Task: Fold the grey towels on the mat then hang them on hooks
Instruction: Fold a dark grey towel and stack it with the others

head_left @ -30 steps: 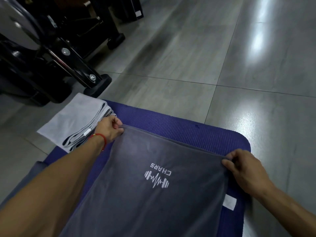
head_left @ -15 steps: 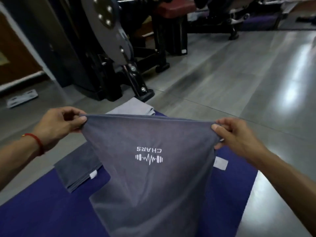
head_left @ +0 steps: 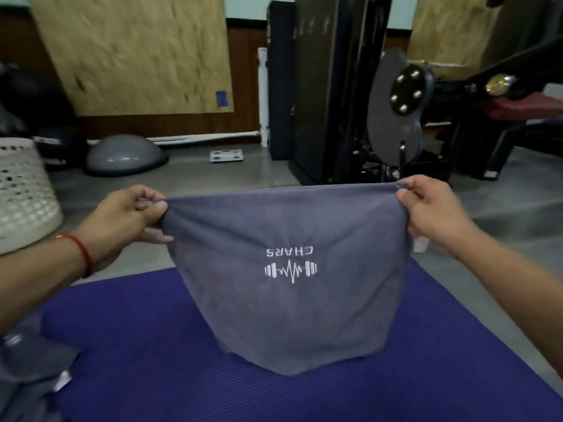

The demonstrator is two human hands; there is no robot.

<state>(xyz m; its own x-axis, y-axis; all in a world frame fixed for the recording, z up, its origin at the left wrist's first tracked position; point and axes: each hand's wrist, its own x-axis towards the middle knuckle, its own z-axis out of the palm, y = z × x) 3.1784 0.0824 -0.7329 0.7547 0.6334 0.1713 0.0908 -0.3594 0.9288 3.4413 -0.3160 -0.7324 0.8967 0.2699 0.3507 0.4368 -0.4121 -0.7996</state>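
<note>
The left hand (head_left: 128, 217) and right hand (head_left: 432, 208) each pinch a top corner of the grey towel (head_left: 289, 300). It hangs between them, top edge running hand to hand, above the mat (head_left: 152, 345).

The towel (head_left: 289, 300) hangs between my hands, its top corners pinched by my left hand (head_left: 122, 220) and my right hand (head_left: 432, 211). Below it lies the mat (head_left: 152, 345). Another towel (head_left: 27, 370) lies on the mat below my left wrist. A basket (head_left: 24, 193) stands left of my left hand. The dome (head_left: 125, 155) sits beyond it, the machine (head_left: 396, 117) beyond my right hand.
</note>
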